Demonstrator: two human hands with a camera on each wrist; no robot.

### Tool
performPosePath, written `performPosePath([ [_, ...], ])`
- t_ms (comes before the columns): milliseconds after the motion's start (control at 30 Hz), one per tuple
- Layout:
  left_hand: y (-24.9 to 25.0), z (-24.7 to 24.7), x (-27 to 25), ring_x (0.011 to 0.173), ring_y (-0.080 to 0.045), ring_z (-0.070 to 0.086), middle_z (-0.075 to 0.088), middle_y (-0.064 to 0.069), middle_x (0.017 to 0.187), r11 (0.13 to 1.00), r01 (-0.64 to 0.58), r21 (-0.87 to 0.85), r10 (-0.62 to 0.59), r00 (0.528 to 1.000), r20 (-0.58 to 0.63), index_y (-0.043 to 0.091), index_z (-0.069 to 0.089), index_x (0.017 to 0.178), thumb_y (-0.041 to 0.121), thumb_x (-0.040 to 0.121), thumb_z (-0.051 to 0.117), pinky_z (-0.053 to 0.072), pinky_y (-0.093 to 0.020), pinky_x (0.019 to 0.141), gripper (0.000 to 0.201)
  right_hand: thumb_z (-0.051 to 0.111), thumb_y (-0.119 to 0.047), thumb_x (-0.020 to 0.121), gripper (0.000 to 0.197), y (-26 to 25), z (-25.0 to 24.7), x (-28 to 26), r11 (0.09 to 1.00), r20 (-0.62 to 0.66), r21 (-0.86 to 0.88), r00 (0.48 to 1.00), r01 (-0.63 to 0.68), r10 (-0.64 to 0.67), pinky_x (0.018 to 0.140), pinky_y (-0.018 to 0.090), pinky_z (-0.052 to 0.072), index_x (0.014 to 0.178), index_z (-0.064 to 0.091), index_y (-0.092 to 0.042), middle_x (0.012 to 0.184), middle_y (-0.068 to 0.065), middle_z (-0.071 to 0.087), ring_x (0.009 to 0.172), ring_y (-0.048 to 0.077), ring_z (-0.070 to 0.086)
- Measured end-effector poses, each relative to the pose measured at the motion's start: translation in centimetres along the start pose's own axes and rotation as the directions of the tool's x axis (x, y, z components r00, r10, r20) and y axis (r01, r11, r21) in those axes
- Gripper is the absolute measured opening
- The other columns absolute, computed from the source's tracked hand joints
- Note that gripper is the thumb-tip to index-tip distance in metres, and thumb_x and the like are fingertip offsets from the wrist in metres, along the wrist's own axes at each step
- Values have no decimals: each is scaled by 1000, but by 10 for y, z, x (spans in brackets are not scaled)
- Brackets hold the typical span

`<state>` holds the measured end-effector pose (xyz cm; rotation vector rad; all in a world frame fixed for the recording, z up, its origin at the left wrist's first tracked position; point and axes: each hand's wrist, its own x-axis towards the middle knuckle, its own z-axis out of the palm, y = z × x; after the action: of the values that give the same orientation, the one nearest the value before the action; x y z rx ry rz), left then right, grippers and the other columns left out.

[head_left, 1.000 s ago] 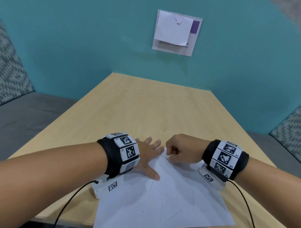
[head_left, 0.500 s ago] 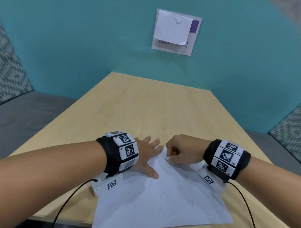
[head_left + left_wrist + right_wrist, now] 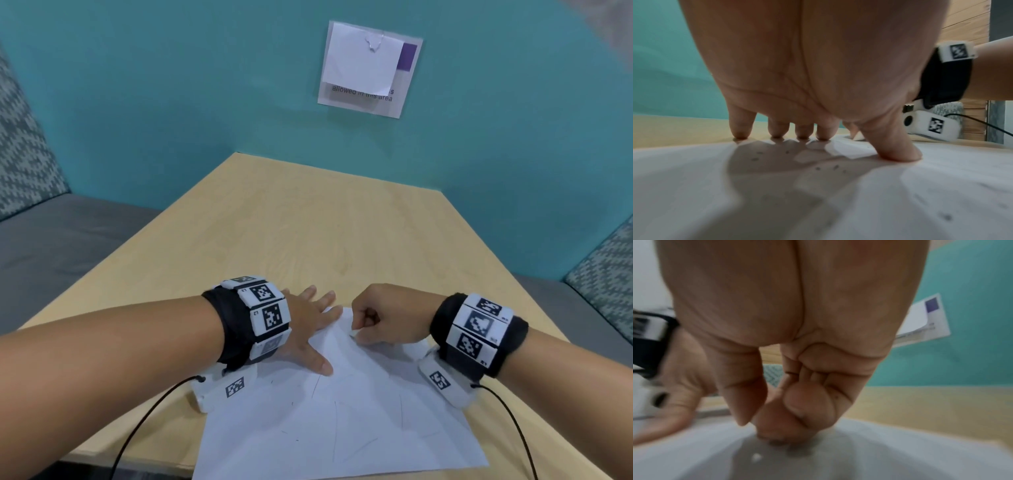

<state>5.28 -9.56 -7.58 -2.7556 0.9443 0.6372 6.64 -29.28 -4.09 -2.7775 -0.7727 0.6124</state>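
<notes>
A white sheet of paper (image 3: 342, 428) with faint pencil marks lies on the wooden table (image 3: 308, 222), one corner pointing away from me. My left hand (image 3: 318, 329) lies flat on it near the far corner. In the left wrist view, its spread fingertips (image 3: 823, 131) and thumb press down on the sheet (image 3: 818, 194). My right hand (image 3: 376, 318) is curled into a loose fist at that corner, knuckles down on the paper (image 3: 859, 459). A small white piece (image 3: 354, 336) shows at its fingertips (image 3: 858, 138). I cannot tell what the piece is.
A paper sign (image 3: 370, 68) hangs on the teal wall behind the table. Grey bench seats (image 3: 68, 246) with patterned cushions (image 3: 603, 291) flank the table on both sides. Black cables (image 3: 144, 421) run from both wrist cameras over the near table edge.
Both hands keep their places on the sheet. Only the head view shifts slightly.
</notes>
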Motion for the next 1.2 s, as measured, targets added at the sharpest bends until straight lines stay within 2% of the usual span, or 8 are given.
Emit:
performPosePath([
  [67, 1, 0, 1, 153, -29, -11, -18, 0, 167, 1000, 4, 4, -4, 1000, 4, 24, -9, 159, 75, 88, 47, 13, -59, 119, 104, 68, -24, 83, 10, 5, -3, 0, 1000, -24, -4, 999, -22, 22, 59, 25, 47, 85, 67, -14, 75, 2, 71, 55, 6, 53],
  [233, -1, -2, 1, 153, -31, -14, -19, 1, 167, 1000, 23, -1, -23, 1000, 20, 26, -13, 159, 78, 86, 45, 11, -63, 118, 106, 67, -25, 85, 10, -15, 14, -7, 995, 25, -27, 995, 96, -95, 61, 22, 45, 85, 67, -15, 70, -6, 62, 59, 6, 50],
  [300, 2, -2, 0, 153, -31, -15, -18, 1, 167, 999, 49, 9, -49, 999, 2, 24, -10, 159, 76, 88, 44, 10, -62, 118, 104, 68, -24, 85, 11, -11, 9, -5, 997, 2, -17, 997, 77, -77, 61, 24, 46, 87, 68, -13, 69, -2, 64, 56, 5, 49],
  [433, 8, 1, -13, 152, -25, -19, -20, 3, 166, 998, 56, -35, -58, 997, -57, 25, -7, 160, 74, 90, 41, 5, -58, 121, 98, 67, -24, 85, 8, -3, 4, 0, 998, 2, -42, 999, 52, -52, 57, 19, 42, 84, 66, -17, 65, -10, 60, 50, 0, 49],
  [667, -2, 12, -27, 151, -20, -24, -27, 9, 163, 996, -7, -90, 12, 998, 54, 34, -20, 155, 80, 75, 60, -2, -60, 120, 122, 65, -25, 87, 10, -12, 7, 0, 997, -26, -67, 998, 48, -49, 60, 19, 42, 89, 67, -15, 70, -11, 59, 58, 3, 49],
  [867, 0, 17, -24, 150, -27, -25, -27, 4, 164, 993, -38, -113, 39, 999, 7, 40, -8, 157, 77, 73, 65, -3, -64, 119, 118, 64, -21, 85, 9, -49, 32, -16, 971, 97, -18, 967, 240, -237, 67, 29, 49, 89, 65, -13, 80, 1, 66, 72, 17, 58],
  [1033, 2, 15, -25, 150, -24, -25, -27, 7, 163, 994, -15, -112, 18, 1000, 26, 38, -20, 155, 77, 73, 65, -4, -64, 119, 124, 61, -16, 84, 11, -27, 12, 0, 986, -62, -123, 990, 117, -125, 62, 28, 43, 88, 67, -7, 81, 7, 68, 66, 16, 50],
  [1200, 0, 17, -24, 150, -25, -24, -27, 5, 164, 991, -24, -133, 24, 1000, -3, 40, -13, 156, 75, 73, 67, -4, -63, 119, 120, 61, -17, 85, 6, -46, 27, -10, 965, 63, -89, 968, 247, -242, 61, 21, 41, 87, 64, -12, 74, -4, 60, 63, 9, 48],
])
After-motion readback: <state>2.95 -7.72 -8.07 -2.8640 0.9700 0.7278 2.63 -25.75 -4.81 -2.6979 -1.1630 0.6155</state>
